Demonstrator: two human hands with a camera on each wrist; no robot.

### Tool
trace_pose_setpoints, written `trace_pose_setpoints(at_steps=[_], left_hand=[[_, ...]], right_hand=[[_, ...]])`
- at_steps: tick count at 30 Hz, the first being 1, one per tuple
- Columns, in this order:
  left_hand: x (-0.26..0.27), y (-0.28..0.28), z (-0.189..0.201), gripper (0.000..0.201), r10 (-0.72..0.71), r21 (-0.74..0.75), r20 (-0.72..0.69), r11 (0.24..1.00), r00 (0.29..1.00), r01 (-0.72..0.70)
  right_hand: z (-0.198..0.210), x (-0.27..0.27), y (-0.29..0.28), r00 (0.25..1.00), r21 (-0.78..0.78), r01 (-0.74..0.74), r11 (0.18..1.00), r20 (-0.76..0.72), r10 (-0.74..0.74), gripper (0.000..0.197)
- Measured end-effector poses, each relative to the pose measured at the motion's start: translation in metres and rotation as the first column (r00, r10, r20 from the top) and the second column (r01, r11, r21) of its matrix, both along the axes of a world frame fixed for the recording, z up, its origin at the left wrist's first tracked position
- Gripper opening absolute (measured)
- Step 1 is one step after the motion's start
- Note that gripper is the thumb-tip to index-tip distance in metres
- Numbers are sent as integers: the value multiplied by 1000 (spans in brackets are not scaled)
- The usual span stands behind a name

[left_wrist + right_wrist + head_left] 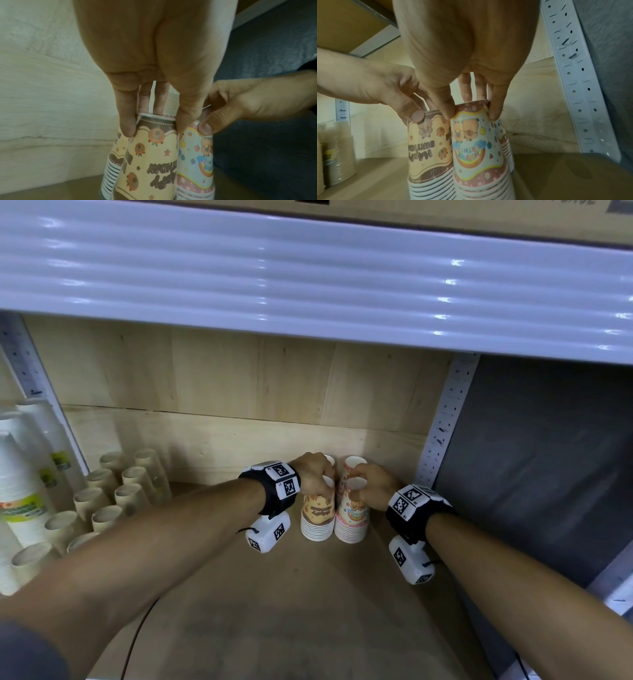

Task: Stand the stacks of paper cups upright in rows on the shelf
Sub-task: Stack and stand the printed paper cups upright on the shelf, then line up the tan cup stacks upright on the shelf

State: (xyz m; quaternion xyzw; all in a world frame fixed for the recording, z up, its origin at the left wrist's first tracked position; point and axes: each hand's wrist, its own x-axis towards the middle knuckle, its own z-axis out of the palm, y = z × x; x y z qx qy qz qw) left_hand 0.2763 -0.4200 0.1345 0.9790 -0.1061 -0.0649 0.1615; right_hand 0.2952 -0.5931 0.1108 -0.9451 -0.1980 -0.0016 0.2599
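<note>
Wooden shelf board (pixel 274 594) carries four printed cup stacks standing rim-down near the perforated upright (pixel 442 436). Left hand (pixel 313 475) pinches the top of the yellow birthday cup stack (pixel 317 517) between thumb and fingers. Right hand (pixel 373 486) pinches the top of the pink birthday cup stack (pixel 352 520), touching it alongside. Plain brown cup stacks (pixel 102 501) stand well left of the left hand.

head: looked down from above into the shelf (pixel 274 594), mid-range.
left wrist: looked along fingers, close.
right wrist: same, close.
shared: all three showed the printed cup stacks (pixel 334 518).
</note>
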Motion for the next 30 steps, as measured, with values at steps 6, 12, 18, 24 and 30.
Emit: trace_pose_setpoints(at_steps=[6,12,18,24,30], left_hand=[[1,1,-2,45,7,1,-2,1000,1000,-7],[0,8,-1,49,22,-10,-18,1000,1000,-22],[-12,34,30,52,85,69,-32,994,996,-82],[-38,83,69,51,219,140,-60,968,974,-209],[-89,150,99,45,363,187,-72,920,929,-345]], right_hand=[[2,-1,1,1000,-3,-2,1000,-13,2,30],[11,-7,4,999,-42,37,998,27,-36,28],[33,-9,33,998,-66,40,997,59,-36,31],[51,-19,89,996,-104,-69,992,43,74,43],[66,-49,164,966,-101,-258,961,-3,259,38]])
